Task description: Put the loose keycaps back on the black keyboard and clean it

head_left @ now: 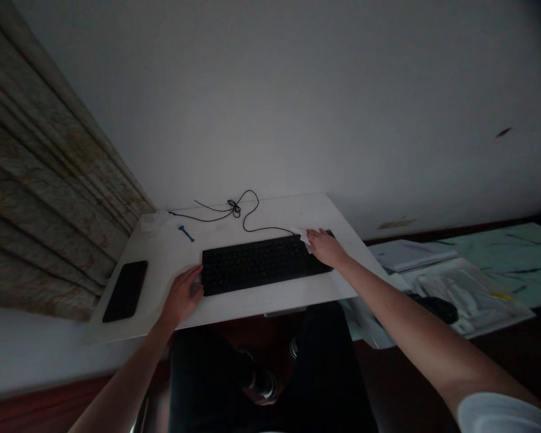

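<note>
A black keyboard (256, 264) lies on the white desk in front of me, its cable leaving the far edge. My left hand (183, 296) grips the keyboard's left end, fingers along the side and thumb near the front corner. A crumpled white tissue (305, 238) is pinched under the fingers of my right hand (325, 246), which presses on the keyboard's upper right part. The keys beneath that hand are hidden.
Behind the keyboard runs a black cable (252, 210), partly tied in a bundle. A small blue brush-like tool (186, 233), clear plastic (155, 220) and a black phone (125, 291) lie on the left of the desk (293, 296). Papers and bags (466, 288) are at right; a curtain (49, 168) hangs left.
</note>
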`<state>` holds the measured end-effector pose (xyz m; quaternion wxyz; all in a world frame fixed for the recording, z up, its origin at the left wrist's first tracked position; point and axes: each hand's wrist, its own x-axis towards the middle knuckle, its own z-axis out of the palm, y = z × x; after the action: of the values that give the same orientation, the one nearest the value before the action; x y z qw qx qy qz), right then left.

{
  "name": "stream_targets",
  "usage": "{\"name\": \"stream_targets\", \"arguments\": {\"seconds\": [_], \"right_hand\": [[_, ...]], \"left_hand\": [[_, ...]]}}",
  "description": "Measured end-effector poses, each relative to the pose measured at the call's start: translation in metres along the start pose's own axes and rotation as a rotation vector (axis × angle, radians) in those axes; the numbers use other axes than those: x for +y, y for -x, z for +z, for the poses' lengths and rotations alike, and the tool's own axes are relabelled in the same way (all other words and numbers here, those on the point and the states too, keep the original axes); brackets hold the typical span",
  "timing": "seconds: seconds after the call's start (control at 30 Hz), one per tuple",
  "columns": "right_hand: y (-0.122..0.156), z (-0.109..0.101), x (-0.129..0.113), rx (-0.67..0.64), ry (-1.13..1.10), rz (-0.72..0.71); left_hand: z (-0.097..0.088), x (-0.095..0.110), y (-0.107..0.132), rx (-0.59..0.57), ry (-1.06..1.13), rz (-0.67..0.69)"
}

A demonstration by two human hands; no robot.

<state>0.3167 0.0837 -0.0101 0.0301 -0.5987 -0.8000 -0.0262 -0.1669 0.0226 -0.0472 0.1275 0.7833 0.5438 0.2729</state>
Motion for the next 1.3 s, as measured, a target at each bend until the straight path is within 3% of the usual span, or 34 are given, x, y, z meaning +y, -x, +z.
{"name": "stream_targets", "arguments": {"seconds": [0.17, 0.4, 0.57, 0.73, 0.9, 1.1, 1.3], "right_hand": [[0.024, 0.007, 0.012, 0.046, -0.023, 0.127], [0.094, 0.030, -0.013, 0.124, -0.124, 0.344], [0.124, 0.049, -0.042, 0.323, -0.172, 0.251], [0.108, 0.055, -0.082, 0.406, -0.256, 0.176], [0.072, 0.045, -0.150, 0.282, -0.324, 0.038], [0.036, 0.028, -0.243, 0.173, -0.354, -0.229], [0.005, 0.019, -0.296, 0.119, -0.371, -0.434]], "left_hand": [[0.000, -0.003, -0.001, -0.037, -0.009, -0.014], [0.001, -0.002, 0.001, -0.035, -0.017, -0.029], [0.001, -0.004, 0.003, -0.038, -0.024, -0.018], [0.002, -0.005, 0.002, -0.030, 0.002, -0.004], [0.003, -0.004, 0.002, -0.020, 0.006, -0.017], [0.003, -0.004, 0.000, -0.020, 0.032, 0.001], [0.003, -0.004, -0.001, -0.013, 0.077, -0.003]]}}
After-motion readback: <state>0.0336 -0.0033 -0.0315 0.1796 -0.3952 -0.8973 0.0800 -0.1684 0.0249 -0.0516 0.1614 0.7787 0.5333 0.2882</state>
